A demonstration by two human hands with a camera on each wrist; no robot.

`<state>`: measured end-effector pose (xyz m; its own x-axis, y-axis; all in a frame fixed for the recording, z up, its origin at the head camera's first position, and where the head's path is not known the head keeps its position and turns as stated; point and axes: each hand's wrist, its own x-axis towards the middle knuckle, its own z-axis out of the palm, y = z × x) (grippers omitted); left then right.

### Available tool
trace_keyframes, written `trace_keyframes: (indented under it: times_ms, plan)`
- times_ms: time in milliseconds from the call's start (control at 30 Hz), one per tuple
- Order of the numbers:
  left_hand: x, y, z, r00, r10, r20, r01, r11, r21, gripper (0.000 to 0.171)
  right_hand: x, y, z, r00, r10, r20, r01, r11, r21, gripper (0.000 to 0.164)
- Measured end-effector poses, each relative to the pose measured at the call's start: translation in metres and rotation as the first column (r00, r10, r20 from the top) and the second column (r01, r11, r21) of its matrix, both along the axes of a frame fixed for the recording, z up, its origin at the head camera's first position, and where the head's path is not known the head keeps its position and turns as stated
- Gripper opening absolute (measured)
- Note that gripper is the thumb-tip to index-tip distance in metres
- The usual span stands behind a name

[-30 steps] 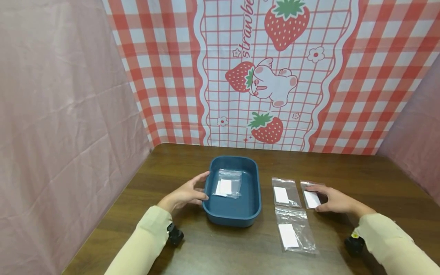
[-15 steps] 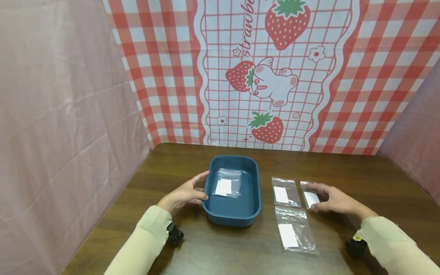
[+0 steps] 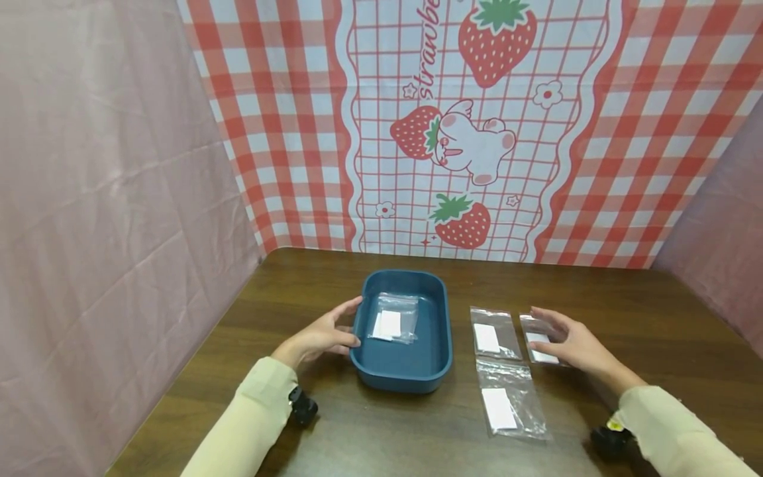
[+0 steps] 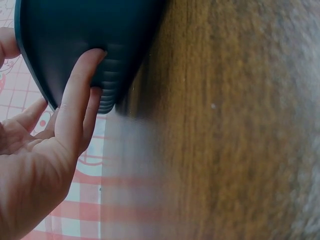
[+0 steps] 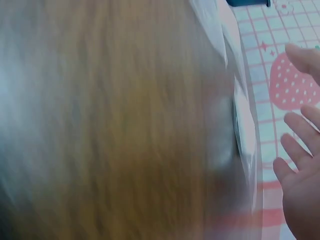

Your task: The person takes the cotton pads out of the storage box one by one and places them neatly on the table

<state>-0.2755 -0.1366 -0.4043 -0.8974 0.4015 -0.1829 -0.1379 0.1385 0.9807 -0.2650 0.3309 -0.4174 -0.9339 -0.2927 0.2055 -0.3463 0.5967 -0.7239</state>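
My left hand [image 3: 318, 339] rests on the left side of the blue plastic bin [image 3: 398, 366] in the head view. In the left wrist view its extended fingers touch the bin's outer wall [image 4: 55, 55]. My right hand [image 3: 581, 344] hovers over the rightmost clear zip bag [image 3: 536, 338], fingers and thumb spread, partly covering it. The right wrist view shows those fingers [image 5: 295, 150] loosely spread, holding nothing, apart from the bag's edge. Two more zip bags lie on the table, one farther back [image 3: 487, 336] and one nearer [image 3: 499, 409], each with a white card inside.
Overlapping zip bags [image 3: 390, 323] with white cards lie inside the bin. All stands on a brown wooden table [image 3: 369, 430]. A strawberry-print cloth [image 3: 465, 165] hangs behind, and a pink cloth [image 3: 119, 232] on the left.
My right hand has lifted and its fingers have spread wider over the rightmost bag, the thumb shifting left. My left hand and the bin stay put.
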Motion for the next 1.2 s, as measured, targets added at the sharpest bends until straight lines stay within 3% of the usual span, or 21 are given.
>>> trace_keyframes:
  times_ms: [200, 467, 633, 933, 1200]
  plan:
    - [0.000, 0.000, -0.001, 1.000, -0.005, 0.000, 0.005, 1.000, 0.004, 0.087, 0.006, -0.013, 0.003, 0.998, -0.059, -0.011, 0.059, 0.997, -0.048, 0.067]
    - [0.000, 0.000, 0.000, 1.000, -0.014, -0.006, 0.014, 1.000, 0.012, 0.088, 0.008, -0.028, 0.005, 0.996, -0.093, 0.016, 0.094, 0.978, -0.188, 0.063]
    - [0.001, 0.000, 0.000, 1.000, -0.020, -0.013, 0.020, 1.000, 0.021, 0.088, 0.007, -0.039, 0.008, 0.994, -0.109, 0.000, 0.107, 0.971, -0.212, 0.061]
    - [0.000, -0.001, -0.001, 1.000, -0.014, -0.006, 0.014, 1.000, 0.009, 0.088, 0.008, -0.061, 0.015, 0.994, -0.103, 0.029, 0.107, 0.966, -0.235, 0.061]
    - [-0.001, 0.000, -0.001, 1.000, -0.005, -0.001, 0.005, 1.000, 0.004, 0.086, 0.004, -0.081, 0.014, 0.996, -0.063, 0.067, 0.083, 0.930, -0.359, 0.062]
